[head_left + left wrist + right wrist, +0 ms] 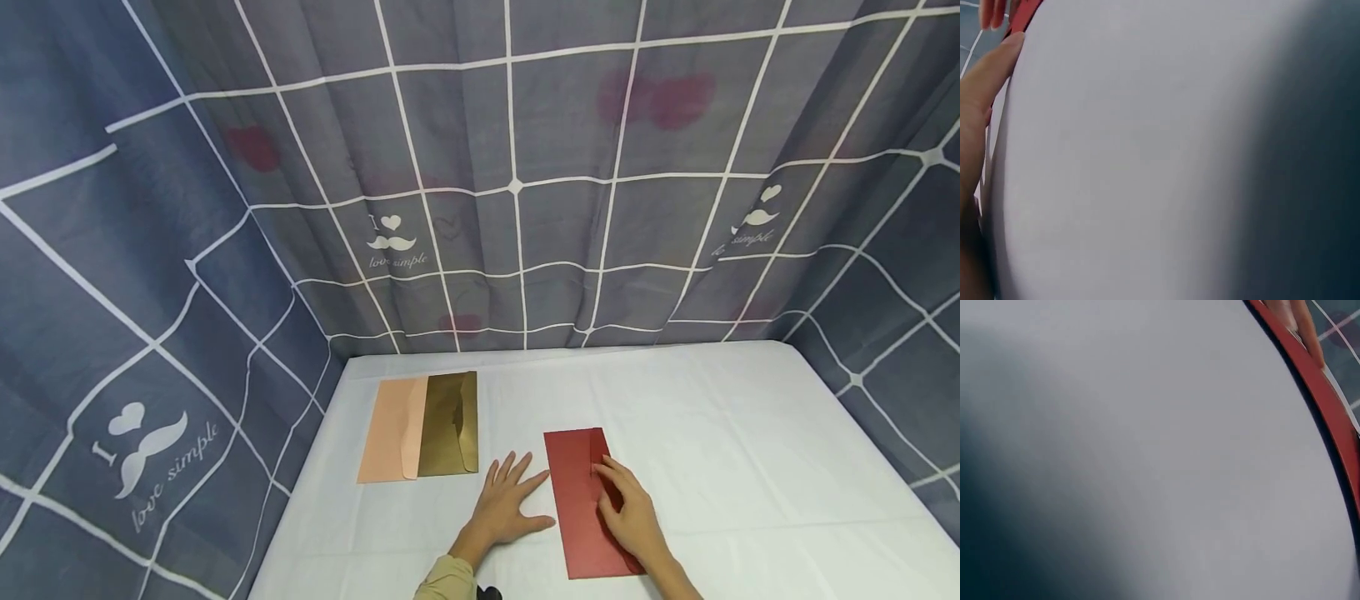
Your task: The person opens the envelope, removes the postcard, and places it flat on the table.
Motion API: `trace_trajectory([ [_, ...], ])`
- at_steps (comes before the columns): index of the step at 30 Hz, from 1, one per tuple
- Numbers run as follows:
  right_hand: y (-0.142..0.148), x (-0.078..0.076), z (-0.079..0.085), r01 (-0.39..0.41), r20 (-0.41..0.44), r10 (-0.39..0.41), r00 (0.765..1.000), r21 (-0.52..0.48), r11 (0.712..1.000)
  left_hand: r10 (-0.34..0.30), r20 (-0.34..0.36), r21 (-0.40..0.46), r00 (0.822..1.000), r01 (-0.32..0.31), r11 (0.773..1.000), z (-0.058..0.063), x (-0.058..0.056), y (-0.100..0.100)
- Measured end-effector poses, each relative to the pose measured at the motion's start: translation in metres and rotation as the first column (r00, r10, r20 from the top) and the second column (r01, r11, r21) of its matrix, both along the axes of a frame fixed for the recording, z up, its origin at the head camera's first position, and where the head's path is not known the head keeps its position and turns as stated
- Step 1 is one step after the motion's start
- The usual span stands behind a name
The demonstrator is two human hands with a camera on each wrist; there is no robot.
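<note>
A red envelope (577, 504) lies upright on the white cloth, its darker flap along the right side. My left hand (504, 507) rests palm down with fingers spread at the envelope's left edge, the index finger and thumb tips beside that edge. Over the right side bends my right hand (632, 512), its fingertips on the flap and a gap showing between index finger and thumb. The left wrist view catches my left thumb (988, 78) near a corner of the red envelope (1024, 15). A red strip of the envelope (1325, 394) curves along the right wrist view's edge.
To the left lie a peach envelope (390, 429) and a gold envelope (442, 425), side by side and touching, flaps on their right. Grey curtains (562, 225) with white grid lines enclose the white table (750, 450). A small black object (490, 592) shows at the bottom edge.
</note>
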State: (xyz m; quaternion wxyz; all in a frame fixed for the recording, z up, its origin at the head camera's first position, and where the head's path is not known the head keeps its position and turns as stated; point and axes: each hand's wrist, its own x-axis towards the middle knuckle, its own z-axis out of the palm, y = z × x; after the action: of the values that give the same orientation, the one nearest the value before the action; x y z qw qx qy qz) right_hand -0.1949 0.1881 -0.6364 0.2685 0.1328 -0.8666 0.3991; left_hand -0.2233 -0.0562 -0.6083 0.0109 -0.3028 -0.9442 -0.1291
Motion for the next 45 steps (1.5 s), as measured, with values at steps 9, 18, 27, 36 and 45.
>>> trace_trajectory([
  [9, -0.0015, 0.0021, 0.0011, -0.074, 0.025, 0.073, 0.997, 0.056, 0.996, -0.007, -0.009, -0.036, 1.000, 0.007, 0.999, 0.0017, 0.0013, 0.0011],
  [18, -0.0041, 0.0062, 0.0028, -0.147, 0.013, 0.147, 0.989, 0.152, 0.977, 0.024, -0.027, -0.089, 0.999, -0.027, 0.996, 0.0017, 0.0035, 0.0047],
  [27, -0.0014, 0.0043, -0.0006, -0.183, -0.032, 0.188, 0.982, 0.122, 0.976, 0.039, -0.012, -0.072, 0.999, -0.040, 0.997, 0.0007, 0.0035, 0.0075],
  [36, -0.0017, 0.0020, -0.0006, -0.156, -0.059, 0.160, 0.985, 0.067, 0.985, 0.044, 0.003, -0.038, 0.999, -0.044, 0.998, 0.0030, 0.0025, 0.0073],
  [45, 0.0018, 0.0025, -0.0012, -0.154, -0.053, 0.154, 0.987, 0.013, 0.988, 0.056, 0.040, -0.014, 0.998, -0.055, 0.998, 0.0025, 0.0013, 0.0090],
])
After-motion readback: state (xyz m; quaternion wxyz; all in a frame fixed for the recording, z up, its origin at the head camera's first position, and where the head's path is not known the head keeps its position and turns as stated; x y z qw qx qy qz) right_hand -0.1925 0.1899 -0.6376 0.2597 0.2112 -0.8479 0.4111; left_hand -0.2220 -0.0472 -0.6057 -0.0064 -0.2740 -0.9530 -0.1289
